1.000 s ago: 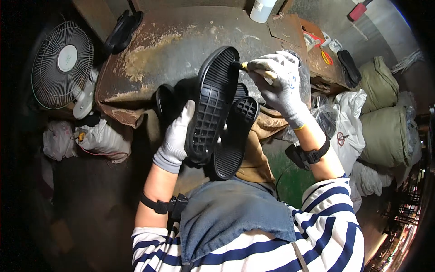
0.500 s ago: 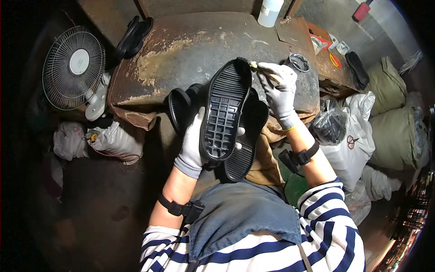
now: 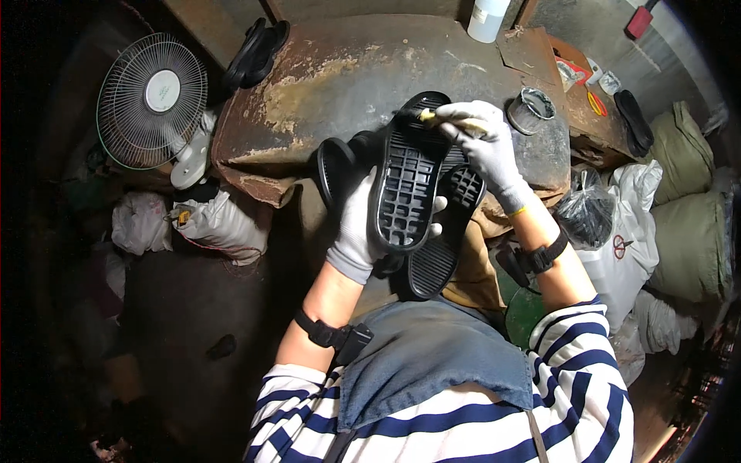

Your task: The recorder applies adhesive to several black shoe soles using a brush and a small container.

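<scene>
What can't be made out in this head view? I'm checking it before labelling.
- Brush tip: hidden by the right hand.
- Left hand fingers: behind the black shoe sole.
- Second sole: mostly covered by the first.
- Metal can contents: too small.

The right hand (image 3: pixel 486 147) now sits at the toe end of the black sole (image 3: pixel 407 185), its brush (image 3: pixel 427 117) on the rim rather than beside it.
</scene>
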Demonstrator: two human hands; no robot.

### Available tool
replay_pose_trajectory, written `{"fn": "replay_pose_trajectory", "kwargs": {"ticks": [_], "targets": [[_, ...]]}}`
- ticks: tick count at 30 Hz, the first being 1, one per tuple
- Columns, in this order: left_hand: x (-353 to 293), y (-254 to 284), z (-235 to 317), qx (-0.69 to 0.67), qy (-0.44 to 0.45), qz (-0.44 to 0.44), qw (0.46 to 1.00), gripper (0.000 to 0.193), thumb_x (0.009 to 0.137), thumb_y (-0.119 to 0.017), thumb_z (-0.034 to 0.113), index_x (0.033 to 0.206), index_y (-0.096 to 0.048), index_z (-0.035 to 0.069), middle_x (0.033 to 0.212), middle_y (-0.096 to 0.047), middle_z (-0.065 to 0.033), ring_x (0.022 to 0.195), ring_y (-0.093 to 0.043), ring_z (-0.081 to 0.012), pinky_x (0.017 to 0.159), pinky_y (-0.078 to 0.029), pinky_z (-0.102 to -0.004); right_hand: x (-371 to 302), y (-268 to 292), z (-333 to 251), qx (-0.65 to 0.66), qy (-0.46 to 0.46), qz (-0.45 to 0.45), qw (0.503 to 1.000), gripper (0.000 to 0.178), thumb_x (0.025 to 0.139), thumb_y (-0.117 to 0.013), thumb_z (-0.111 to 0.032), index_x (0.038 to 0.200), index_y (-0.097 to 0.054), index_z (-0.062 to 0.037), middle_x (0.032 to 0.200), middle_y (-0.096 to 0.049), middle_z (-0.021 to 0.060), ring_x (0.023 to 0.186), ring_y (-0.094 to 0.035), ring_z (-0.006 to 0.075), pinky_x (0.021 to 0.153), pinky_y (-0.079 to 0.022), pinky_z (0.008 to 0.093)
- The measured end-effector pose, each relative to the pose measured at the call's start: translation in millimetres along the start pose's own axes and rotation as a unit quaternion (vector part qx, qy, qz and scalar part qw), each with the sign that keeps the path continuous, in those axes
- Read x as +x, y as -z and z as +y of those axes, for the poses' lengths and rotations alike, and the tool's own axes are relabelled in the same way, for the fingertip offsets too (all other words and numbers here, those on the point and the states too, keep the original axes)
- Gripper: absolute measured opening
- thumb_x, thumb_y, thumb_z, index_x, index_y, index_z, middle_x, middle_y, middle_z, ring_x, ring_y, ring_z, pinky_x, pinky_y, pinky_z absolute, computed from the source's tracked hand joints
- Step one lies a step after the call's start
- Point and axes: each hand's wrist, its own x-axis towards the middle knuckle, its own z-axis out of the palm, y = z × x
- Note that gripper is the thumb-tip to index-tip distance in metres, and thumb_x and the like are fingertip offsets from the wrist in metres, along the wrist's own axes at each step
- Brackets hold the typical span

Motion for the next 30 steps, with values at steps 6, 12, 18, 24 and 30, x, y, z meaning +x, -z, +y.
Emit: {"fn": "replay_pose_trajectory", "kwargs": {"ticks": [6, 12, 18, 24, 30], "targets": [[5, 15, 3, -0.010, -0.045, 0.020, 0.999, 0.054, 0.106, -0.028, 0.043, 0.142, -0.048, 0.009, 0.138, -0.057, -0.0174, 0.124, -0.056, -0.0381, 0.103, -0.046, -0.0575, -29, -10, -41, 0.053, 0.010, -0.032, 0.998, 0.022, 0.072, -0.081, -0.010, 0.093, -0.074, -0.0157, 0.096, -0.072, -0.0006, 0.097, -0.064, 0.0202, 0.091, -0.043, 0.0353], [7, 21, 10, -0.033, -0.101, 0.028, 0.994, 0.055, 0.104, -0.033, 0.043, 0.131, -0.057, 0.003, 0.125, -0.065, -0.0163, 0.113, -0.064, -0.0305, 0.101, -0.050, -0.0463, -40, -6, -69, 0.079, 0.049, -0.086, 0.992, 0.027, 0.069, -0.082, -0.011, 0.093, -0.073, -0.0174, 0.096, -0.071, -0.0006, 0.097, -0.064, 0.0208, 0.090, -0.042, 0.0362], [5, 19, 34, -0.016, -0.111, -0.001, 0.994, 0.073, 0.100, -0.036, 0.057, 0.139, -0.048, -0.003, 0.127, -0.059, -0.0314, 0.112, -0.060, -0.0491, 0.091, -0.052, -0.0635, -59, 1, -85, 0.116, 0.045, -0.165, 0.978, 0.023, 0.074, -0.082, -0.013, 0.095, -0.074, -0.0188, 0.103, -0.070, -0.0004, 0.105, -0.062, 0.0214, 0.095, -0.040, 0.0375], [-14, 14, 54, 0.173, -0.181, 0.010, 0.968, 0.084, 0.096, -0.049, 0.059, 0.145, -0.036, -0.008, 0.132, -0.053, -0.0358, 0.105, -0.065, -0.0454, 0.089, -0.057, -0.0527, -78, 15, -75, 0.144, 0.018, -0.165, 0.976, 0.019, 0.075, -0.081, -0.013, 0.092, -0.073, -0.0161, 0.098, -0.072, 0.0003, 0.104, -0.064, 0.0222, 0.097, -0.040, 0.0390], [-15, 5, 64, 0.117, -0.162, 0.017, 0.980, 0.078, 0.097, -0.052, 0.054, 0.144, -0.039, -0.007, 0.133, -0.056, -0.0303, 0.111, -0.065, -0.0375, 0.093, -0.057, -0.0469, -73, 13, -62, 0.134, -0.086, -0.080, 0.984, 0.013, 0.081, -0.079, -0.015, 0.091, -0.073, -0.0089, 0.101, -0.073, 0.0022, 0.100, -0.062, 0.0192, 0.094, -0.044, 0.0347]]}}
